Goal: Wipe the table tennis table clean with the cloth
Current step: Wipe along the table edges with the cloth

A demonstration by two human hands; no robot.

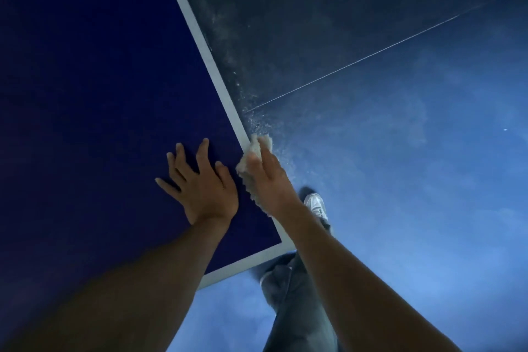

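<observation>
The dark blue table tennis table (94, 100) fills the left of the head view, with a white border line along its right edge and near corner. My left hand (201, 184) lies flat on the top, fingers spread, close to that edge. My right hand (267, 177) presses a pale, fluffy cloth (251, 163) against the table's right edge, fingers closed over it. Part of the cloth hangs below my palm.
Pale dust is scattered over the grey-blue floor (400, 166) just beyond the table edge. A thin line runs across the floor. My leg in dark trousers (297, 303) and a white shoe (315, 204) stand beside the table's near corner.
</observation>
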